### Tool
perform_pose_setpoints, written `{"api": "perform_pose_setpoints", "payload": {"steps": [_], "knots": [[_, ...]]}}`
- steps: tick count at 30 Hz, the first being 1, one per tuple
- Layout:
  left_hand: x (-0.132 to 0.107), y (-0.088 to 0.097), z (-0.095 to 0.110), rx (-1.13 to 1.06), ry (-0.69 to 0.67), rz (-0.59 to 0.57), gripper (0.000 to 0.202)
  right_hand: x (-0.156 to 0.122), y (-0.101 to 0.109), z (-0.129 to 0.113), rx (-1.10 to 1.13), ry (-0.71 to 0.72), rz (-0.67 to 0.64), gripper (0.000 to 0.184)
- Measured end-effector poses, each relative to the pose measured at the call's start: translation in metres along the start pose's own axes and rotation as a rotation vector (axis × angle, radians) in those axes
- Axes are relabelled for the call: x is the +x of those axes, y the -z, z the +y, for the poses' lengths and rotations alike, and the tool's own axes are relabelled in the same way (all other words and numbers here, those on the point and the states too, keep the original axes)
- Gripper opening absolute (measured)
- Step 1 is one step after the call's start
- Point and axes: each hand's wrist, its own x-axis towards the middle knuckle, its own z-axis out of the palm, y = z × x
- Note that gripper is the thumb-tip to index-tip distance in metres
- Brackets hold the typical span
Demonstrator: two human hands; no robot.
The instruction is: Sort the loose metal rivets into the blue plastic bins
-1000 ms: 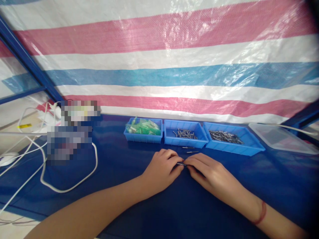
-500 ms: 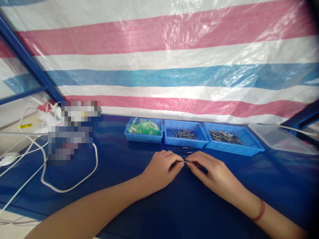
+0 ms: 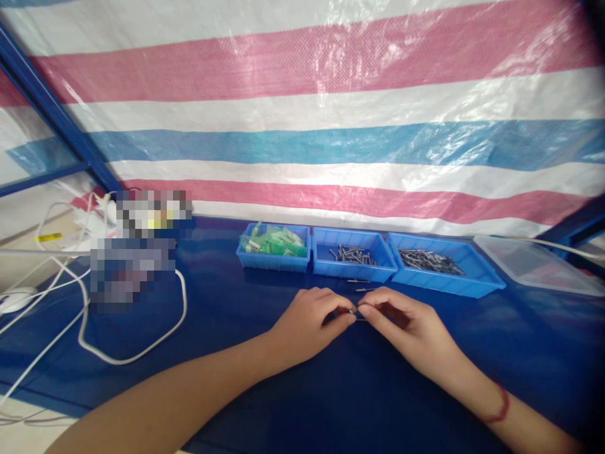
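Observation:
My left hand [image 3: 307, 321] and my right hand [image 3: 406, 321] meet fingertip to fingertip over the blue table [image 3: 283, 391], both pinched on a small thin metal pin [image 3: 355, 311] between them. Two loose pins [image 3: 362, 285] lie on the table just beyond the hands. Behind them stand three blue bins in a row: the left bin [image 3: 273, 247] holds green plastic parts, the middle bin [image 3: 353, 255] holds a few short metal pins, and the right bin [image 3: 444, 263] holds a heap of darker metal pins.
A clear plastic tray [image 3: 539, 271] lies at the far right. White cables [image 3: 132, 353] loop across the table's left side beside a blurred box [image 3: 132, 271]. A striped tarpaulin [image 3: 302, 113] hangs behind the bins. A blue frame post [image 3: 51, 107] slants at the left.
Both hands have stayed together at the same spot. The fingers have lifted slightly and tightened into a finer pinch around the pin.

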Motion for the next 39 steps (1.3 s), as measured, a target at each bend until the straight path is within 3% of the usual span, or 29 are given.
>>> {"api": "perform_pose_setpoints", "payload": {"steps": [10, 21, 30, 34, 39], "knots": [[0.0007, -0.0004, 0.0000, 0.023, -0.015, -0.032, 0.016, -0.0012, 0.0007, -0.0054, -0.100, 0.056, -0.016, 0.014], [0.0003, 0.0005, 0.0006, -0.004, -0.027, -0.032, 0.018, -0.0030, -0.0002, -0.0044, -0.052, 0.045, -0.013, 0.012], [-0.0003, 0.0015, 0.0023, -0.192, 0.036, 0.105, 0.015, -0.0016, 0.0019, -0.0058, -0.019, 0.027, 0.009, 0.010], [0.0000, 0.0022, 0.0040, -0.241, 0.069, 0.173, 0.015, -0.0002, 0.0006, -0.0059, -0.059, 0.018, -0.051, 0.010], [0.0000, 0.0020, 0.0039, -0.242, 0.076, 0.158, 0.014, 0.0049, 0.0084, -0.0032, -0.150, 0.104, -0.035, 0.013]]}}
